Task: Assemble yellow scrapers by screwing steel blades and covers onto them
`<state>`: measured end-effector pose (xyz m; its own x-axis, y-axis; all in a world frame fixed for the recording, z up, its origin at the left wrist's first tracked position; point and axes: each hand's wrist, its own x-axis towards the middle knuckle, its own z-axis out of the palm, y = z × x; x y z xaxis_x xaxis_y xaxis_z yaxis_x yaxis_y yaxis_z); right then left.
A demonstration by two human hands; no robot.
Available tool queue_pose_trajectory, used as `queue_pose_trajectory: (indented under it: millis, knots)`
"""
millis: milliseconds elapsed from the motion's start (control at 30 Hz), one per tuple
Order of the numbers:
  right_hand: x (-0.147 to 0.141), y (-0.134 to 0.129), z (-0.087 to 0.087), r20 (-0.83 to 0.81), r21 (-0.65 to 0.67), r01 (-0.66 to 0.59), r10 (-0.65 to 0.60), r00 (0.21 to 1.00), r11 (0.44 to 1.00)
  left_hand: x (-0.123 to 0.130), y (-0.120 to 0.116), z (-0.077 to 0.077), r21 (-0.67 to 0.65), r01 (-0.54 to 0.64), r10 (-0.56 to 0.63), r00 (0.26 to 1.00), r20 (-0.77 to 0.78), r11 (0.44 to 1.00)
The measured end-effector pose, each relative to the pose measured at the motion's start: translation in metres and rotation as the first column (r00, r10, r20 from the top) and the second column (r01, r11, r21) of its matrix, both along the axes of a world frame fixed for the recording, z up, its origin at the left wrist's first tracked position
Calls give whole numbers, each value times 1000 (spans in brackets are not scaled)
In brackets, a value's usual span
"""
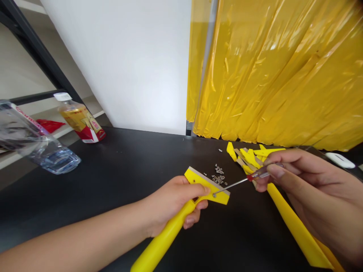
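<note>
My left hand grips a yellow scraper around its head, thumb on the flat face. A metal blade edge runs along the scraper's far side. In my right hand is a screwdriver with a clear and red handle, pinched between thumb and fingers. Its tip meets a screw near the right end of the scraper head. A small hole shows near the other end. Just beyond the head lie several loose screws and nuts.
Yellow scraper parts are heaped behind my right hand, and yellow handles lie beneath it. A drink bottle and a clear bottle stand at left. A yellow plastic curtain and a white panel border the black table.
</note>
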<state>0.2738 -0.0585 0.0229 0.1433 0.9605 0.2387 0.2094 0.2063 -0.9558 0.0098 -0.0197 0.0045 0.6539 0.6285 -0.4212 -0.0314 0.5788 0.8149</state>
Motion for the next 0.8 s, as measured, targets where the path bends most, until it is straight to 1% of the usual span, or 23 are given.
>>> queue_pose_trajectory:
  millis: [200,433,633,733,800]
  knots:
    - [1,1,-3,13,43,3,-4,1000,999,0,0,0,5,1,-1,1000,8,1000]
    - [0,0,-3,-7,132,4,-3,1000,991,-1,0,-1,5,-41,41,999,4,999]
    - [1,-1,-5,57,110,24,-31,998,994,-2,-1,-1,20,-37,37,999,20,999]
    - [-4,-3,-2,112,147,64,-81,990,987,-1,-1,-2,18,-37,37,999,17,999]
    - [-8,-6,3,207,225,123,-171,963,967,-1,-1,-2,26,-44,44,999,7,999]
